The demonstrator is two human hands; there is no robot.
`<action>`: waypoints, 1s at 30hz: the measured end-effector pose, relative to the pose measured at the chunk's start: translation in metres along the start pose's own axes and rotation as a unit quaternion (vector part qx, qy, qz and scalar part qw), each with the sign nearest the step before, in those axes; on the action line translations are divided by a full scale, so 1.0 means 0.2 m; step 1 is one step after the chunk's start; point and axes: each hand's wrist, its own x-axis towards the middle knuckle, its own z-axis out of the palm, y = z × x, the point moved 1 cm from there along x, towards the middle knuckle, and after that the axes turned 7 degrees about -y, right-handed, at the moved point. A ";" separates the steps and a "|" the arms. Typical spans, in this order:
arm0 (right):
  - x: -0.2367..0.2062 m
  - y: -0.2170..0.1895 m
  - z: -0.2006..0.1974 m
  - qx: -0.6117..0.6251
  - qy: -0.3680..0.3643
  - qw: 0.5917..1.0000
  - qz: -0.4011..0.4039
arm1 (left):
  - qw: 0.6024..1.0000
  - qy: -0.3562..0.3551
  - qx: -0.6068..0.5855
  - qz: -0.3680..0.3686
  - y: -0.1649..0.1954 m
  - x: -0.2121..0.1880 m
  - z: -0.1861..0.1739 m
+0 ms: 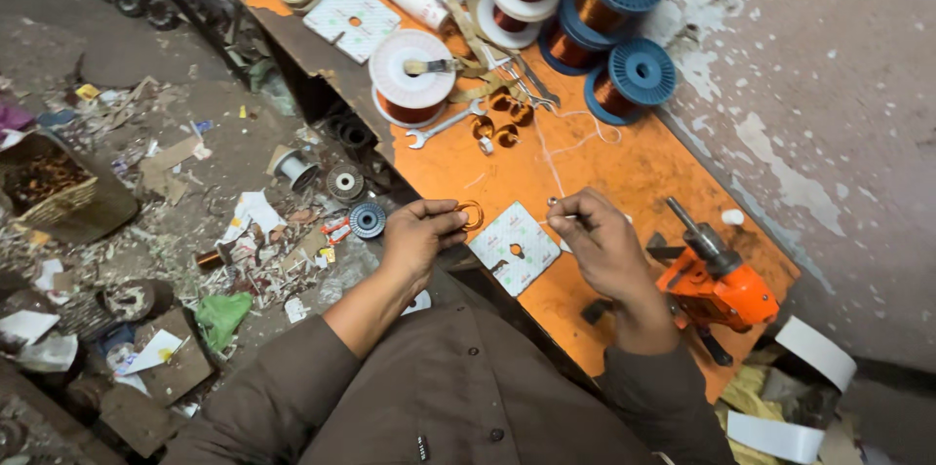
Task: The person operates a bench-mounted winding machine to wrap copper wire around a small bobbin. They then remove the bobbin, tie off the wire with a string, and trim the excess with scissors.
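My left hand (417, 231) pinches a small ring-shaped coil of copper wire (472, 214) at the near edge of the orange workbench (624, 173). My right hand (597, 243) holds a thin pale strand (558, 161) between thumb and fingers, just right of a white square card with a centre hole (515, 247). Both hands hover over the bench, about a hand's width apart. Three more small copper coils (499, 120) lie farther back on the bench.
An orange hand-cranked winder (717, 282) sits right of my right hand. Several blue and white spools of copper wire (612, 26), a spanner (444, 125) and scissors lie at the bench's far end. Scrap, spools and paper litter the floor on the left. A peeling wall runs along the right.
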 end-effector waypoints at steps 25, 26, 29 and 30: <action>-0.04 -0.18 0.20 -0.101 0.160 0.982 -0.010 | 0.998 -0.030 -0.018 -0.047 -0.12 0.07 0.17; -0.04 -0.17 0.21 -0.096 0.159 0.983 -0.007 | 0.998 -0.030 -0.018 -0.047 -0.12 0.07 0.17; -0.03 -0.14 0.24 -0.109 0.165 0.980 -0.032 | 0.998 -0.028 -0.022 -0.045 -0.12 0.07 0.17; -0.03 -0.13 0.25 -0.117 0.163 0.979 -0.023 | 0.998 -0.028 -0.024 -0.045 -0.12 0.07 0.17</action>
